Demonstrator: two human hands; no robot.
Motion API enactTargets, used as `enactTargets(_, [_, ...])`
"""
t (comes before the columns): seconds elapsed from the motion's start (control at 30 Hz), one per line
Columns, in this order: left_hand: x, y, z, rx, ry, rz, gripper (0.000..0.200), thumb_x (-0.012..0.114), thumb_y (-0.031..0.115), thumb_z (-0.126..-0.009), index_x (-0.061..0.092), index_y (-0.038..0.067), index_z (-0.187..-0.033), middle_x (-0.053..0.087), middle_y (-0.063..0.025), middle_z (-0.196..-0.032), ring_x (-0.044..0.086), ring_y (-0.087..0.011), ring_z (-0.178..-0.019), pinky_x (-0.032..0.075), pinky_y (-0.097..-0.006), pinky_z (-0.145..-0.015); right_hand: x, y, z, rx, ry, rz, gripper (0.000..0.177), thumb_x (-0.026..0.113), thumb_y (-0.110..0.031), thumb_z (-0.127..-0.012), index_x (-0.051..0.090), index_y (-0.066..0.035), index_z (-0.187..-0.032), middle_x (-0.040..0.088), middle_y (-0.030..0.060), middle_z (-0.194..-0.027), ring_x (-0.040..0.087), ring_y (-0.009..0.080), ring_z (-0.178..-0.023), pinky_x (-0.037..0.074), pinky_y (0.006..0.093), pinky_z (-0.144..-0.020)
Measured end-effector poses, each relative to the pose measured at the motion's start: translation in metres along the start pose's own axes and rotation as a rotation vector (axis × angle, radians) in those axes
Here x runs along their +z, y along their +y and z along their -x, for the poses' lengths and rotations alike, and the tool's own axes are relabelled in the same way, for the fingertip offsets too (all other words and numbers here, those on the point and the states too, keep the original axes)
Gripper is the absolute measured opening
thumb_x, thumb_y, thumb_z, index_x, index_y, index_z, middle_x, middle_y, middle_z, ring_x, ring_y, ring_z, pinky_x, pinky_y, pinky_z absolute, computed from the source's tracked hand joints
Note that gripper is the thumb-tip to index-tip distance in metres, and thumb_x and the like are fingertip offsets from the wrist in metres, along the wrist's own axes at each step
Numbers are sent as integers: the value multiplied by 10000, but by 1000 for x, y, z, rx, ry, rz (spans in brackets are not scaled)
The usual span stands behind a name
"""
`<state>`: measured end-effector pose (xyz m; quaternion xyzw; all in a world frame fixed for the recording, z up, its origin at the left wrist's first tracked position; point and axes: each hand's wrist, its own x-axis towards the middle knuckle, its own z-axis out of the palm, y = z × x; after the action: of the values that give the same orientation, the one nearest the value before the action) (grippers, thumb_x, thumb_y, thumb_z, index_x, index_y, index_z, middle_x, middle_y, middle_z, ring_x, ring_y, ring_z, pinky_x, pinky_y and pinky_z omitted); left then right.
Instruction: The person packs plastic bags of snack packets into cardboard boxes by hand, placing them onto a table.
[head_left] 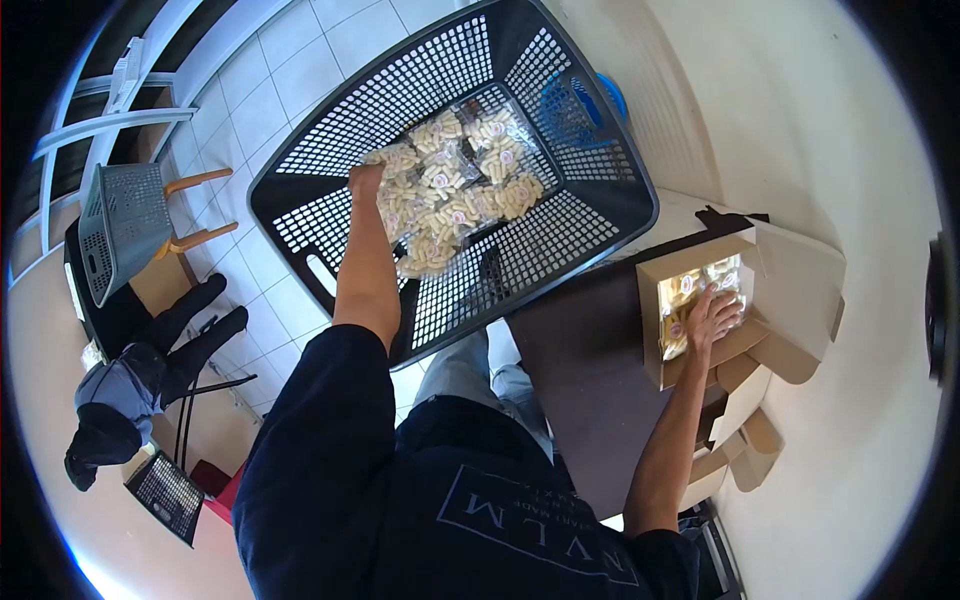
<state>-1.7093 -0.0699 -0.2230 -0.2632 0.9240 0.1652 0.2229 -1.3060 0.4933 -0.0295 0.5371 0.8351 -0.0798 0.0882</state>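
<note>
Inside a large black plastic basket point(440, 60), several clear packets of pale, finger-shaped snack pieces point(455, 195) with round labels are piled. My left hand point(366, 183) reaches over the basket's near side and is at the left edge of the pile, beside one packet. Its fingers are mostly hidden, so their grip does not show. To the right, an open cardboard box point(655, 330) has similar packets point(684, 289) in it. My right hand point(712, 315) lies over those packets, fingers spread and touching them.
The box stands on a dark brown table point(585, 390) by the wall, with more open cardboard boxes point(740, 452) nearer me. A blue basket point(612, 98) is behind the black one. At left are a grey crate point(130, 215) and a seated person point(125, 385).
</note>
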Motion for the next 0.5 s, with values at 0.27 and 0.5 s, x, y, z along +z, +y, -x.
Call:
enactTargets(0.27, [-53,-13,91,79,-199,1060,343,657,78,-832,551,-36,-1137,604,-76,-883,578,-139,-725,532,-275,-629,-70,-15,17,-165,2,-454,747,299,-576,-956,337,3,-1426,232,277,-1497,150,445,-1400,125,488,-1144])
enactTargets(0.5, [-140,17,310,477,-509,1604,203,555,-34,-892,526,10,-1088,589,-51,-1005,588,-154,-937,509,-303,-845,-138,-115,152,-303,88,-960,377,574,-269,-947,603,47,-1152,645,116,-1085,590,162,-950,479,284,-822])
